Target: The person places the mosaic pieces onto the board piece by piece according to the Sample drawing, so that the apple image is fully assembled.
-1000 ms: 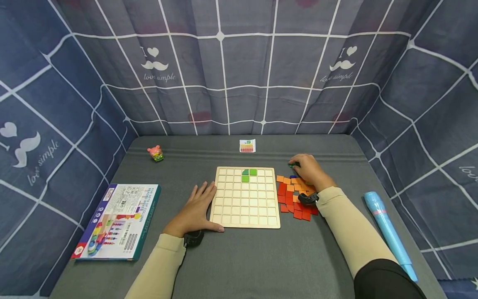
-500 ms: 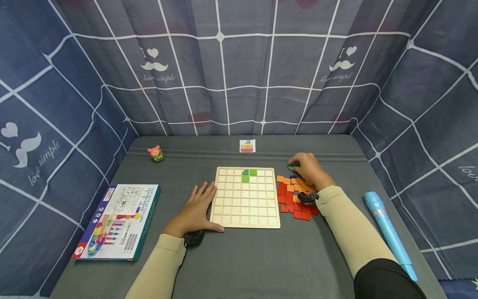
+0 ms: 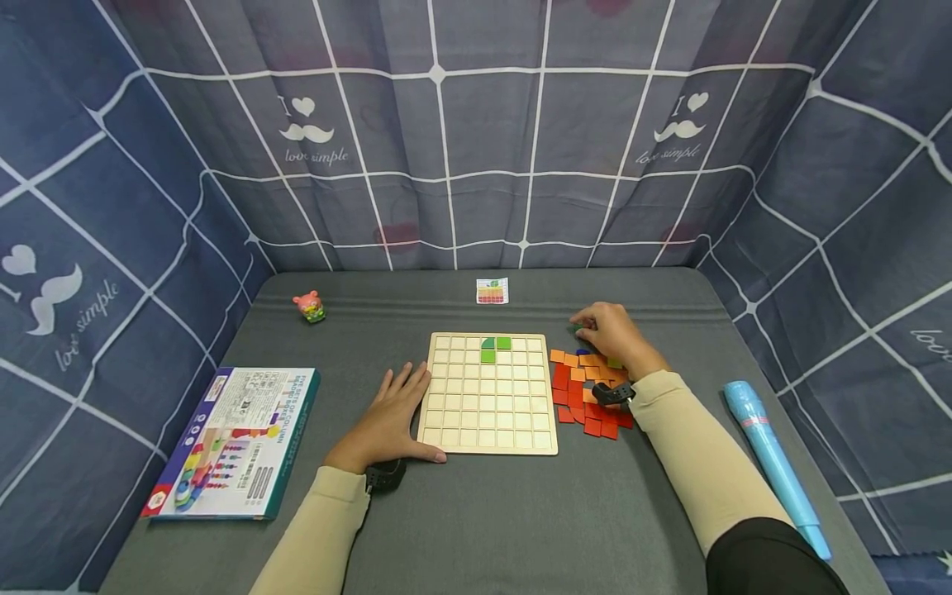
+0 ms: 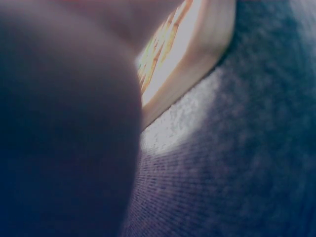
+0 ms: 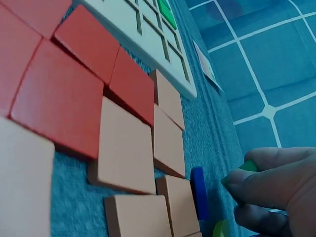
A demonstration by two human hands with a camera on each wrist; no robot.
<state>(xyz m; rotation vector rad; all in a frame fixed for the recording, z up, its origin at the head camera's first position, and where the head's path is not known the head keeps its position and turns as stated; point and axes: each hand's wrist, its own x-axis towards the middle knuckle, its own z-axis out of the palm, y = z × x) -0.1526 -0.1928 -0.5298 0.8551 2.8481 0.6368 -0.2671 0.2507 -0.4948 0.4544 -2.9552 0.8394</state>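
A wooden grid board lies in the middle of the table. Near its top sit two light green square tiles and a darker green tile with a rounded corner. My left hand rests flat at the board's left edge, fingers spread and thumb by the lower corner. To the right of the board, beyond a tile pile, my right hand pinches a small green tile between thumb and fingers; they hide most of it.
Red tiles and orange tiles lie heaped right of the board, with a blue tile among them. A pattern card and pig figurine stand behind. A box lies left, a blue tube right.
My right hand has shifted slightly left with the green tile, and less of the tile shows between the fingers. The left hand and the board have stayed put.
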